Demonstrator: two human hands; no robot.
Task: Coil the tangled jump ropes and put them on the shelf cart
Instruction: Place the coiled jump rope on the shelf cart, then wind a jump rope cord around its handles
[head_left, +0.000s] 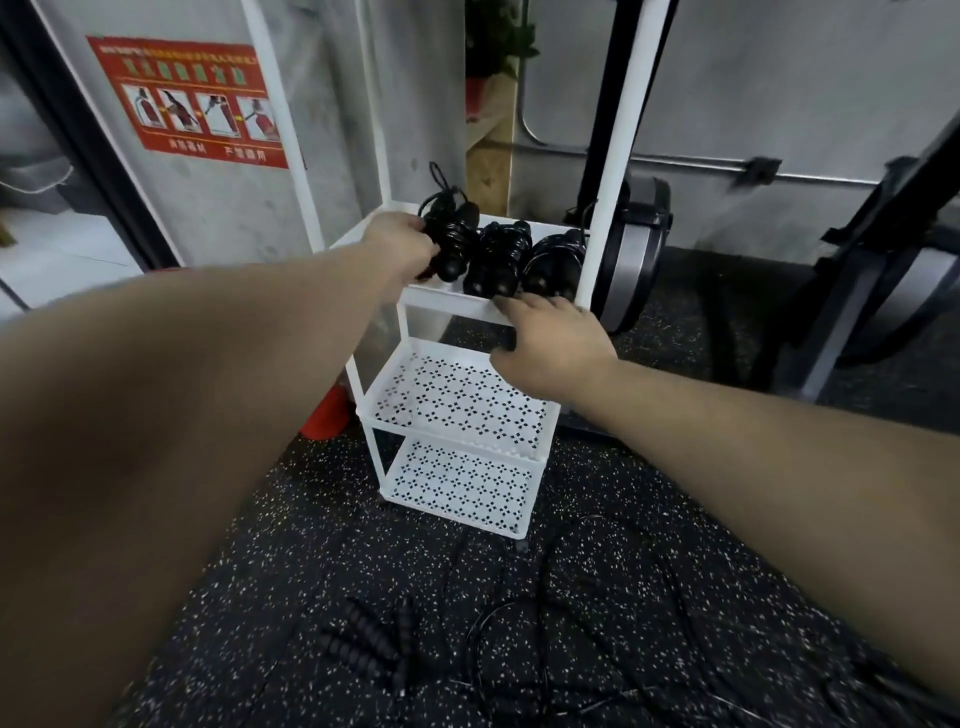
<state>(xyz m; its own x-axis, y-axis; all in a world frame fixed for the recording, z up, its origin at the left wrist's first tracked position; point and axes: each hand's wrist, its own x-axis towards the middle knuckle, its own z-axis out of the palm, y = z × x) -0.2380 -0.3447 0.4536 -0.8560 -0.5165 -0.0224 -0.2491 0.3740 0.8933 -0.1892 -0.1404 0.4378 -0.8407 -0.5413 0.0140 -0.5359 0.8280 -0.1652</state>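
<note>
- A coiled jump rope (451, 244) is gripped by the left hand (402, 244), fingers curled round the bundle, at the left end of the top tray (447, 301) of the white shelf cart (457, 415).
- Two further coiled ropes (524, 260) are seen lying beside it in the same tray, close together.
- The right hand (550, 348) is laid on the tray's front rim, fingers loosely bent; nothing is held.
- The two lower perforated trays (467, 395) are shown holding nothing.
- Tangled ropes (519, 623) remain on the speckled floor in front of the cart, handles (369, 644) lying together.
- The cord is judged light and limp, likely to spring loose; hold is best taken across the handles and wraps together.
</note>
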